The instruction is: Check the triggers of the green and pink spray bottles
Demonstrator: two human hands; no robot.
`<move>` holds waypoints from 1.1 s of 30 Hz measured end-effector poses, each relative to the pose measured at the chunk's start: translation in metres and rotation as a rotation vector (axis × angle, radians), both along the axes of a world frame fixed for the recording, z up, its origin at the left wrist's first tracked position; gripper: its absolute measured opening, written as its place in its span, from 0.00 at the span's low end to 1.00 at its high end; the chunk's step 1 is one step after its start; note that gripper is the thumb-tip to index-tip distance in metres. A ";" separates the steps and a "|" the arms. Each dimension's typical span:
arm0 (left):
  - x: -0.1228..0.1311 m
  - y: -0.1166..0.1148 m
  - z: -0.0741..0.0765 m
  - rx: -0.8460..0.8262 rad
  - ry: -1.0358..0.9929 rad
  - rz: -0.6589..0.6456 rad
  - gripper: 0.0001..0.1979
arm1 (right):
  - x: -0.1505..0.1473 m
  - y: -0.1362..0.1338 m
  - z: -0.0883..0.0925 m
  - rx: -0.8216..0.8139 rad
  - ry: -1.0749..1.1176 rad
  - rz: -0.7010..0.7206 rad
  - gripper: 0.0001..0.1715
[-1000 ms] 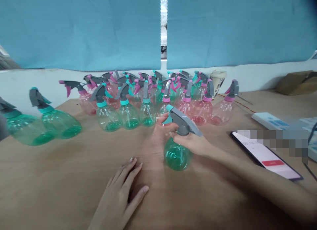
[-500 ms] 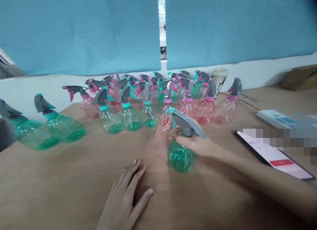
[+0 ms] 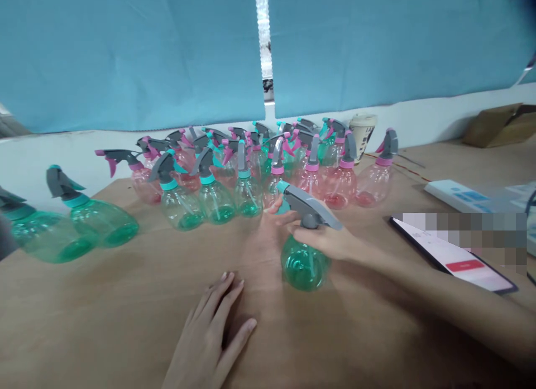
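My right hand (image 3: 322, 235) is wrapped round the neck of a green spray bottle (image 3: 305, 269) with a grey and teal trigger head. Its fingers reach forward by the trigger, partly hidden behind the head. To the left, my left hand (image 3: 213, 327) lies flat on the wooden table (image 3: 104, 322), fingers stretched out and holding nothing. Beyond my hands, several green and pink spray bottles stand grouped together. Nearest in that group are a green bottle (image 3: 250, 196) with a teal collar and a pink bottle (image 3: 341, 185) with a pink collar.
Two green spray bottles (image 3: 104, 221) stand at the far left. A phone (image 3: 464, 265) with a partly blurred-out screen lies at the right, near a white box (image 3: 456, 195). A paper cup (image 3: 363, 133) and a cardboard box (image 3: 498, 126) are at the back.
The view has turned slightly, so the bottles and phone sit a little further left. My right hand still grips the green spray bottle, and my left hand still lies on the table.
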State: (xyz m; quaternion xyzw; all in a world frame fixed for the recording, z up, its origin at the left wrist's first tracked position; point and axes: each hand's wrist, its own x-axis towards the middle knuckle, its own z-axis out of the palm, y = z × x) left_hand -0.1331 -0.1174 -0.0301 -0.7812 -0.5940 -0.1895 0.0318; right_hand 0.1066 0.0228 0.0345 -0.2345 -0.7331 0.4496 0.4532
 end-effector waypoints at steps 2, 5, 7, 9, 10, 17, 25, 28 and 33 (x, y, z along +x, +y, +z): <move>0.000 0.000 0.000 -0.017 -0.016 0.005 0.23 | -0.001 0.000 0.000 0.021 0.006 -0.016 0.29; 0.000 0.001 0.000 -0.035 -0.033 0.019 0.23 | -0.002 -0.002 0.000 0.022 0.008 -0.054 0.31; 0.002 0.001 0.000 -0.051 -0.044 0.021 0.23 | -0.001 -0.004 -0.001 0.016 -0.002 -0.073 0.29; 0.002 0.001 0.000 -0.064 -0.055 0.020 0.24 | 0.000 -0.006 -0.003 0.019 0.000 -0.097 0.30; 0.003 0.001 0.001 -0.069 -0.059 0.018 0.23 | 0.001 -0.007 -0.003 0.021 -0.001 -0.117 0.32; 0.004 0.002 0.001 -0.105 -0.057 0.014 0.24 | 0.021 -0.020 0.002 0.148 -0.359 -0.303 0.47; 0.007 -0.004 0.006 -0.113 -0.071 -0.004 0.24 | 0.047 -0.045 0.002 0.137 -0.569 -0.362 0.31; 0.002 -0.009 0.014 -0.153 -0.104 0.013 0.24 | 0.041 -0.048 0.004 0.133 -0.589 -0.375 0.27; -0.021 -0.017 0.022 -0.168 -0.150 0.133 0.25 | 0.002 -0.046 0.009 0.188 -0.546 -0.211 0.24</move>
